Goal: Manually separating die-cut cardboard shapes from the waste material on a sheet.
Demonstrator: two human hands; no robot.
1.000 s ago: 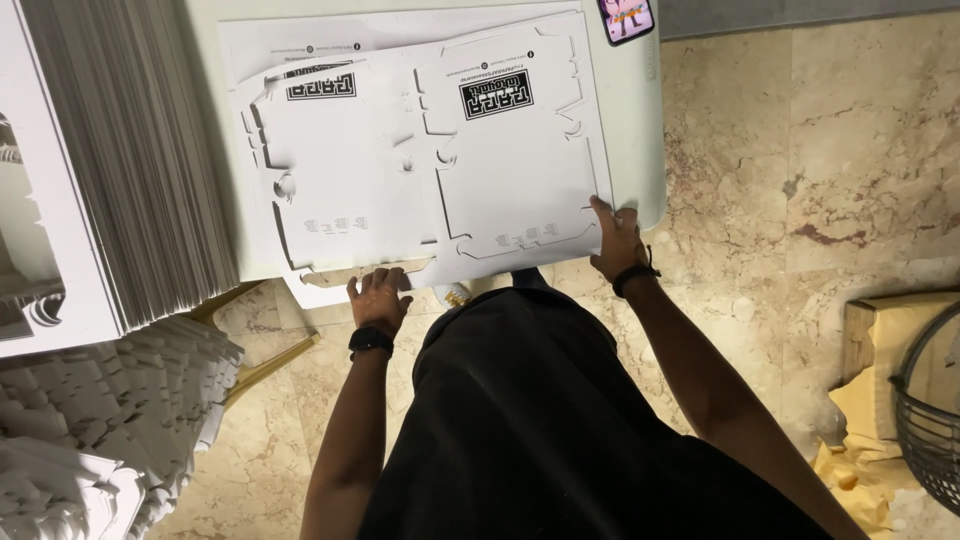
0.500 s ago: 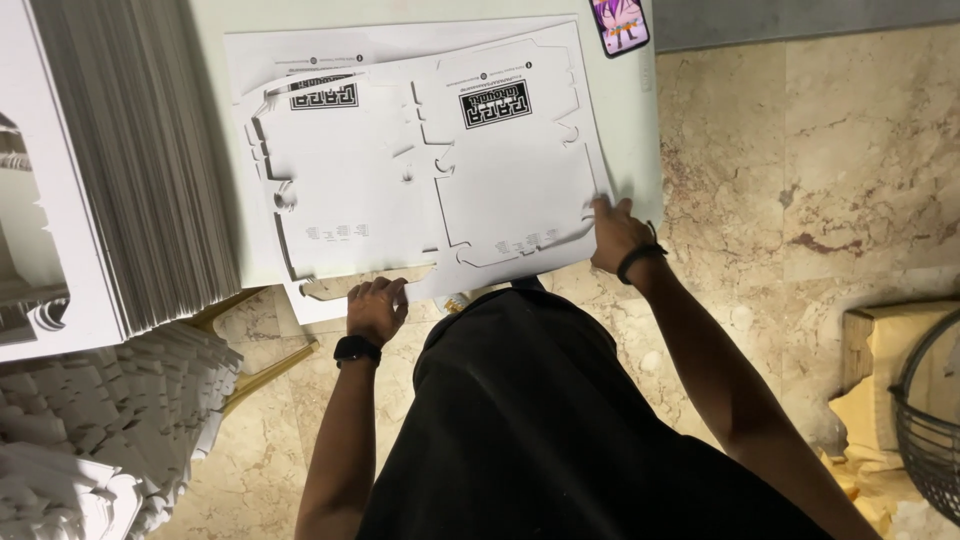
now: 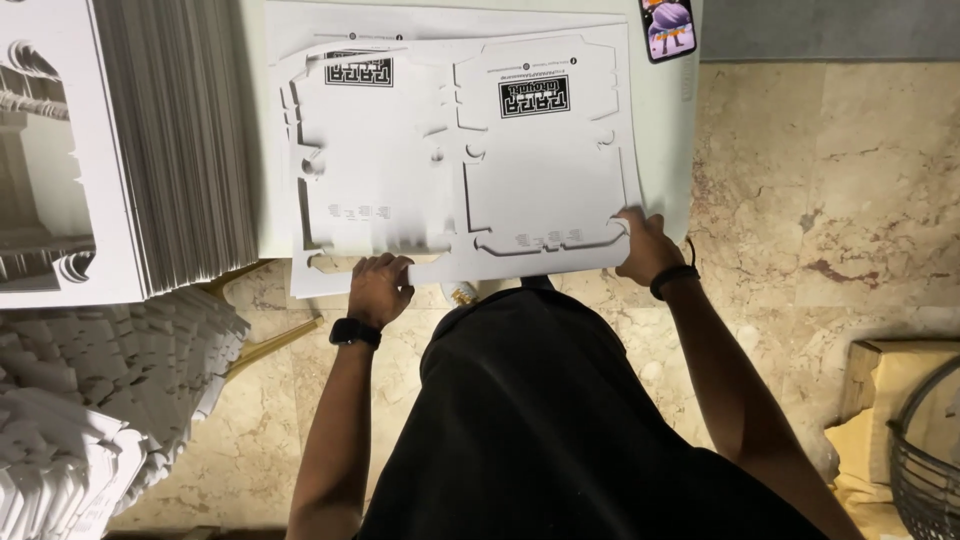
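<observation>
A person in a black top leans over a pale worktop (image 3: 668, 150), both hands on the near edge of a white die-cut cardboard sheet (image 3: 450, 150) lying flat on it. The left hand (image 3: 380, 287), grip curled narrow, pinches the sheet's lower edge; the right hand (image 3: 643, 243), fingers closed, grips its lower right corner. A tall stack of similar sheets (image 3: 150, 140) stands to the left, with punched-out white pieces (image 3: 90, 400) heaped below. A phone (image 3: 668, 25) lies at the worktop's far edge, and a wire basket (image 3: 925, 460) sits on the marble floor (image 3: 830, 180).
</observation>
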